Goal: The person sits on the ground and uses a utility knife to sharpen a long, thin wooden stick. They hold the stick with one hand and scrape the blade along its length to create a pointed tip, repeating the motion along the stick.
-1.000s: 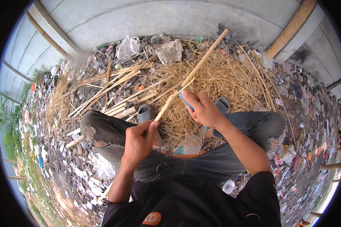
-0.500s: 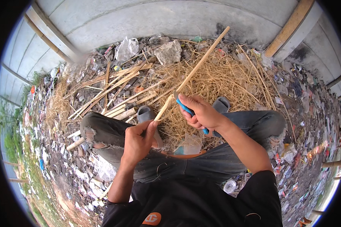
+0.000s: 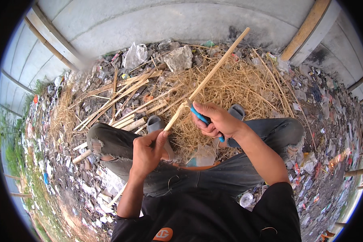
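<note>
A long pale bamboo strip [image 3: 224,59] slants up and to the right, away from me. My left hand [image 3: 147,150] is closed around its near end, thumb pressed on top. Wrapped in my right hand [image 3: 218,121] is a blue-handled knife [image 3: 201,114]. Its short blade lies against the strip partway along, where the wood looks pared and lighter. My fingers cover part of the handle. Beneath the strip spreads a heap of thin curled shavings [image 3: 246,86].
Cut bamboo strips [image 3: 121,97] lie piled at the left, beside a pale rock [image 3: 179,59] and a clear plastic bag [image 3: 134,56]. A grey concrete wall [image 3: 177,22] stands beyond. Litter covers the ground around my bent legs and grey sandals [image 3: 155,123].
My right hand and the knife have shifted slightly right and nearer to me along the strip. The strip's far end has swung a little to the right. My left hand stays nearly still.
</note>
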{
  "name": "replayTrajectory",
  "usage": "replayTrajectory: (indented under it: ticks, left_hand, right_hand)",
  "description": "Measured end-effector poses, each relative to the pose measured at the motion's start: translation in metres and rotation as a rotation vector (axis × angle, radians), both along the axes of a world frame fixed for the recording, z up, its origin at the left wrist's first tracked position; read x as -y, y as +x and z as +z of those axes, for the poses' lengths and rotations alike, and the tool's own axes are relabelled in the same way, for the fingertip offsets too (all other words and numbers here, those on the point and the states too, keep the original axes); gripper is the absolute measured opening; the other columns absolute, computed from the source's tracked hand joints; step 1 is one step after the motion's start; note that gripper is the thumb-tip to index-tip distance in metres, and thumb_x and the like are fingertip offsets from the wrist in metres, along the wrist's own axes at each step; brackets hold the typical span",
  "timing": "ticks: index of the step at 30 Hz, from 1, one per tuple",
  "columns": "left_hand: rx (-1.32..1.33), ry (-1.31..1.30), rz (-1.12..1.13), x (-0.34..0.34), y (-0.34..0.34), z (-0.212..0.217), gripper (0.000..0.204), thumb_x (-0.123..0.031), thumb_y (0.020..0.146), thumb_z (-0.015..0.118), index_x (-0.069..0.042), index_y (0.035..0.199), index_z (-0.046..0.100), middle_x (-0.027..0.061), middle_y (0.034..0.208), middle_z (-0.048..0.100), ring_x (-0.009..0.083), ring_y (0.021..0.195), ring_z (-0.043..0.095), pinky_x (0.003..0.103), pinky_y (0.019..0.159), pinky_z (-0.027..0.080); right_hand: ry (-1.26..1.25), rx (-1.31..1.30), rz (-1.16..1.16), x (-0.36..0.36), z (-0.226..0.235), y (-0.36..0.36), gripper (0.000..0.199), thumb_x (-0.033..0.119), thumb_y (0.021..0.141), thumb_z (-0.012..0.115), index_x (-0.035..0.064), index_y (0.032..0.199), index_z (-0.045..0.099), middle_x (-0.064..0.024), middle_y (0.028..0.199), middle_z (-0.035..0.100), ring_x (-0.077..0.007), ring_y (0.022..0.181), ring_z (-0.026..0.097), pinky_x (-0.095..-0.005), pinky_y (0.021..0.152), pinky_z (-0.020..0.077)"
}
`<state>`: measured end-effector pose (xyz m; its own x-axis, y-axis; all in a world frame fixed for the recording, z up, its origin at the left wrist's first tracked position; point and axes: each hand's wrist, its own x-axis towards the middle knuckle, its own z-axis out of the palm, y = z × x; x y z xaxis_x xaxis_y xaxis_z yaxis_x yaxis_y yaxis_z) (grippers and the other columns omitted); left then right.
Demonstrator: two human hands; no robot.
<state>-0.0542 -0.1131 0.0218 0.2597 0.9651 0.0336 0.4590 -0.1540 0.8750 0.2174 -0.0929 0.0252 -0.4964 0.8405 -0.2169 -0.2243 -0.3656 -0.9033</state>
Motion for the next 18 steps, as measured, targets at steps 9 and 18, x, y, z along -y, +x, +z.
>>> replayTrajectory:
  ticks: [9, 18]
  left_hand:
    - [-0.169, 0.486, 0.026, 0.001, 0.006, -0.01, 0.019, -0.011, 0.092, 0.08, 0.0, 0.107, 0.076, 0.0141, 0.072, 0.068, 0.0258, 0.055, 0.065, 0.034, 0.054, 0.05]
    - [-0.056, -0.02, -0.141, 0.009, 0.0, -0.007, 0.034, -0.027, 0.108, 0.064, 0.004, 0.108, 0.078, -0.005, 0.067, 0.052, 0.0036, 0.065, 0.043, 0.024, 0.056, 0.035]
  right_hand:
    - [0.657, 0.67, -0.38, 0.0, 0.012, -0.009, 0.039, 0.039, 0.097, 0.075, 0.003, 0.081, 0.071, 0.0036, 0.051, 0.045, -0.0075, 0.045, 0.04, -0.0302, 0.045, 0.0322]
    - [0.635, 0.491, -0.075, 0.004, 0.012, 0.018, 0.031, 0.029, 0.088, 0.08, 0.0025, 0.075, 0.07, -0.0028, 0.057, 0.057, -0.0122, 0.055, 0.053, -0.0354, 0.055, 0.0398]
